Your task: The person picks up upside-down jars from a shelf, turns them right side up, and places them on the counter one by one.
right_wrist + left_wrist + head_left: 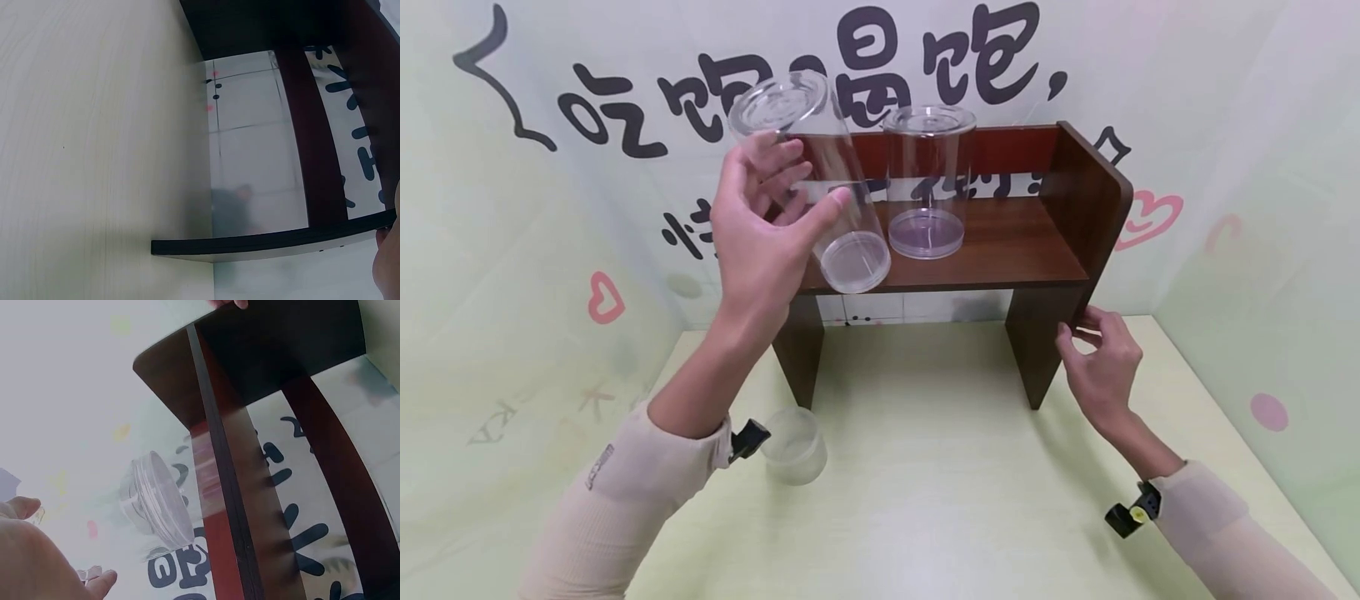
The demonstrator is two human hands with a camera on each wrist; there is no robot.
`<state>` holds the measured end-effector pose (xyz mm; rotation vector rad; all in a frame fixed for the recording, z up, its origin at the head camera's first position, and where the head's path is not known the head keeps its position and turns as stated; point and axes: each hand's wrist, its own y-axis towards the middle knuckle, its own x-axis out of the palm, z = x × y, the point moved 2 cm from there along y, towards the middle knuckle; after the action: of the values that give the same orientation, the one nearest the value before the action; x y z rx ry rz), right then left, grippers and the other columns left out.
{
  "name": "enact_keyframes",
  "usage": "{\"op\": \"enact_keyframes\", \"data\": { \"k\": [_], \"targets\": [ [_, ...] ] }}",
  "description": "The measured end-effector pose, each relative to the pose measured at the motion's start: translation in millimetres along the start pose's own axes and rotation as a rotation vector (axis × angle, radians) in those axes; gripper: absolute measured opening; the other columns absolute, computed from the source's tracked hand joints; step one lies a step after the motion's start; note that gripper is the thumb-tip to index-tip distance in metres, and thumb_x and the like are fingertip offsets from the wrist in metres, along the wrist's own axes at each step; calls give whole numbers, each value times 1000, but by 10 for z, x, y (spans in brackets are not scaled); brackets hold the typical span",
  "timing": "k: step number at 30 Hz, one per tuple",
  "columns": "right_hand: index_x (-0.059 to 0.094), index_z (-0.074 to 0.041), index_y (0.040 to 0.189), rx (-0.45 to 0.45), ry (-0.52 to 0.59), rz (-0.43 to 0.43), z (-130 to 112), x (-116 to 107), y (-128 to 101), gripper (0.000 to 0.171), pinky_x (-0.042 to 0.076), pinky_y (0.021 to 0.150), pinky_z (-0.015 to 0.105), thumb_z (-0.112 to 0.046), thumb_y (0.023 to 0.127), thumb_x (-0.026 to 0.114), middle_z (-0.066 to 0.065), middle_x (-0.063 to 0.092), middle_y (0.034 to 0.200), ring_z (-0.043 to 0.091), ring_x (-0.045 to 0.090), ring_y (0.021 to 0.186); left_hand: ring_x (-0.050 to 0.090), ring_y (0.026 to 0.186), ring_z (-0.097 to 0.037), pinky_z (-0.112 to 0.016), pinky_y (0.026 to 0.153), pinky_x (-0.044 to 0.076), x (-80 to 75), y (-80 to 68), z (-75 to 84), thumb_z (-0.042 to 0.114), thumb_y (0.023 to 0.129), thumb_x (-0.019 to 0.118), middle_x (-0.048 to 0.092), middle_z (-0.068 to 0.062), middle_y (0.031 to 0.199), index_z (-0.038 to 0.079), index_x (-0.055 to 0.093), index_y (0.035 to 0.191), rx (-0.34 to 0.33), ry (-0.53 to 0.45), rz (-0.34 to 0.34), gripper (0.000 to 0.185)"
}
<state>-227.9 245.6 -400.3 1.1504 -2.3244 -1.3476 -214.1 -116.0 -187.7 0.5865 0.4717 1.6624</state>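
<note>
Currently, a tilted jar (837,158) is gripped in the left hand's (760,217) curved fingers beside an upright jar (928,187) on the shelf (1018,237), whose side is pinched by the right hand (1102,367).

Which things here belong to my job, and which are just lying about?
Likely the job:
dark brown wooden shelf, held by right grip
clear cylindrical plastic jar, in left grip
second clear cylindrical plastic jar, on the shelf

Apparently lying about:
translucent round plastic tub, on the pale table
</note>
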Motion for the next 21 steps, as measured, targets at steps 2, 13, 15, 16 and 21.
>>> {"op": "enact_keyframes", "data": {
  "k": [2,13,15,16,21],
  "targets": [
    [70,14,109,-5,0,-3,-3,2,-1,23,51,84,2,7,87,74,27,71,97,-1,63,92,63,125,-27,-35,112,53,-13,-54,22,5,78,89,65,-11,137,4,53,139,3,-21,-8,70],
    [68,16,109,-5,-6,-3,28,4,-10,24,51,85,2,10,86,74,30,70,98,-13,57,96,62,129,-34,-38,112,53,-83,-374,35,-4,80,83,64,-15,138,3,55,133,11,-107,-25,61],
    [69,16,108,-1,-5,5,36,12,-13,24,51,84,2,9,86,74,29,71,98,-9,60,94,62,130,-36,-39,112,53,-82,-446,13,-6,81,82,63,-17,139,2,53,137,13,-125,-43,64],
    [70,15,108,0,-4,11,44,18,-15,24,50,84,2,8,86,74,29,71,98,-4,63,93,61,131,-38,-39,112,53,-79,-485,0,-8,81,80,62,-19,140,2,52,139,12,-137,-53,65],
    [72,11,107,2,-8,40,57,21,-15,24,50,83,1,6,83,76,25,73,97,24,70,86,62,130,-35,-41,112,53,-37,-660,-91,-12,81,77,62,-18,140,3,50,142,-20,-186,-85,68]
  ]
}}
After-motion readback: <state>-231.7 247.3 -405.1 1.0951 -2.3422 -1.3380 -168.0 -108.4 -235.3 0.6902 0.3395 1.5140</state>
